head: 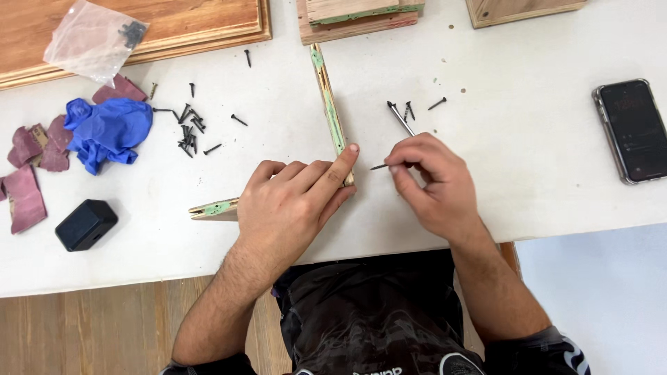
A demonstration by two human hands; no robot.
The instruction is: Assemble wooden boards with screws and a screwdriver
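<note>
My left hand [292,205] presses down on the corner where two thin wooden strips meet on the white table. One strip [330,104] runs away from me, with green patches on its edge. The other strip [214,209] sticks out to the left from under my palm. My left index finger lies along the upright strip's near end. My right hand [434,184] pinches a dark screw [379,167] between thumb and fingers, its tip pointing left toward the corner joint, a short gap away. A long nail [401,118] lies just beyond my right hand.
Several loose dark screws [189,128] lie to the left, next to a blue glove [105,130], reddish sandpaper scraps [24,194] and a small black box [85,223]. A phone [631,130] rests at the right. Wooden boards [174,28] and a plastic bag [90,38] line the far edge.
</note>
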